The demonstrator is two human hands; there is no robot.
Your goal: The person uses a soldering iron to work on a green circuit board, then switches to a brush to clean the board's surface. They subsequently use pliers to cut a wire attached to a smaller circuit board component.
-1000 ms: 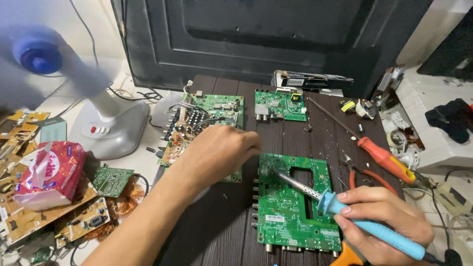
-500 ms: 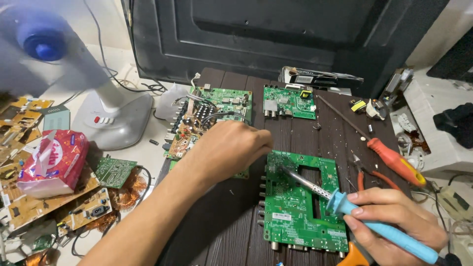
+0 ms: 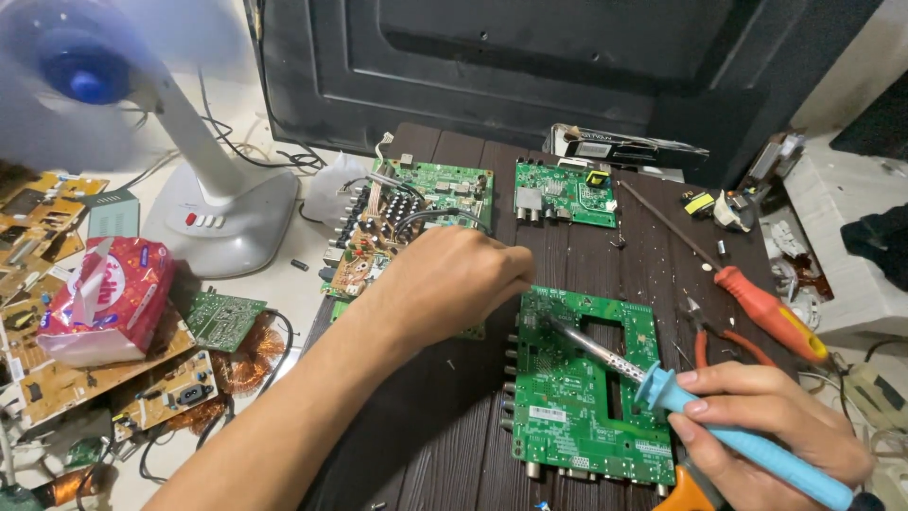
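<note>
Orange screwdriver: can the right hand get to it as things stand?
Probably not at once: the right hand is full, gripping the blue soldering iron. The orange screwdriver lies uncovered just beyond it, beside the pliers.

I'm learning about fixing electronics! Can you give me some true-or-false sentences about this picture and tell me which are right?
1. The right hand holds a soldering iron with a light blue handle. True.
2. The iron's tip is on the green circuit board nearest the person. True.
3. The left hand holds the orange screwdriver. False: the screwdriver lies on the dark table, to the right of the board, untouched.
4. A white fan with a blue centre stands at the left. True.
5. The red tissue pack sits on the nearest green board. False: it lies far left, on brown boards.
</note>
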